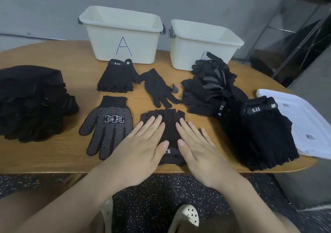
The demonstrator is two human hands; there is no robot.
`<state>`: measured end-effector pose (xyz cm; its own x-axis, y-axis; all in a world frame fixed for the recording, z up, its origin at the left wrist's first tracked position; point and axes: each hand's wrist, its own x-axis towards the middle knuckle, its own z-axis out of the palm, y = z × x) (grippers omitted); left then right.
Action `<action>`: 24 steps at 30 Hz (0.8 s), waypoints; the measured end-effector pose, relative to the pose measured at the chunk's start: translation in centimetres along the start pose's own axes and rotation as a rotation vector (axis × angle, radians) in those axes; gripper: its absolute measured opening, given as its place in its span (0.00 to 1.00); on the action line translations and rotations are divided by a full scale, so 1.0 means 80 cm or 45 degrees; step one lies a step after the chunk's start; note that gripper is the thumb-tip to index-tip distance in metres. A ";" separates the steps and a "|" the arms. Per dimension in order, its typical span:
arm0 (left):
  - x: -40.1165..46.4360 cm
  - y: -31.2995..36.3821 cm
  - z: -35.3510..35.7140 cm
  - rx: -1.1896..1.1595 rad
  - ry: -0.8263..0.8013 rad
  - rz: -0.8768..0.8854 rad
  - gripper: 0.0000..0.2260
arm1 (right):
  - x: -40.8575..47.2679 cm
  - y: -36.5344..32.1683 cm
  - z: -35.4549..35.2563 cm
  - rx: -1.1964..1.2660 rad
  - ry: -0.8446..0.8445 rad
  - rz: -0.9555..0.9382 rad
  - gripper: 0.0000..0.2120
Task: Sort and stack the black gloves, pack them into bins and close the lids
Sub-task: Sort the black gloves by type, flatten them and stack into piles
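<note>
Left hand (pixel 143 141), right hand (pixel 195 141) flat, fingers straight, pressing fingerless glove (pixel 170 125) on desk (pixel 53 157). I judge knit soft, light, floppy; best taken at cuff.

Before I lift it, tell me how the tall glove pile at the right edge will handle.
The tall glove pile looks soft knit, so it would likely sag and shed layers. It overhangs the table edge, so a push may spill it.

Single head-worn view, wide-angle, looking forward and steeply down from above the near edge of the rounded wooden table (pixel 53 157). Close range: forearms fill the lower frame (the person's own feet show below the edge). Far limit: two cream plastic bins (pixel 123 40) against the grey wall (pixel 44 8).
</note>
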<state>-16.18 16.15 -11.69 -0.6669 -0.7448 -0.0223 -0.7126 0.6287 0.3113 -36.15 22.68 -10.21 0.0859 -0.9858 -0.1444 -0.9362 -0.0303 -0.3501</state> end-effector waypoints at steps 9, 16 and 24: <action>-0.024 0.005 -0.024 -0.038 0.341 0.267 0.28 | -0.012 0.027 -0.018 0.281 0.326 -0.144 0.28; -0.015 0.007 -0.014 -0.112 0.300 0.195 0.26 | -0.020 0.026 -0.029 0.282 0.192 -0.318 0.31; -0.002 0.000 -0.021 -0.352 0.360 0.120 0.18 | -0.011 0.023 -0.030 0.400 0.251 -0.317 0.23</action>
<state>-15.71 15.92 -10.07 -0.6129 -0.7431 0.2687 -0.5401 0.6422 0.5439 -38.74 23.06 -8.48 0.2003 -0.9685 0.1482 -0.7437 -0.2488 -0.6205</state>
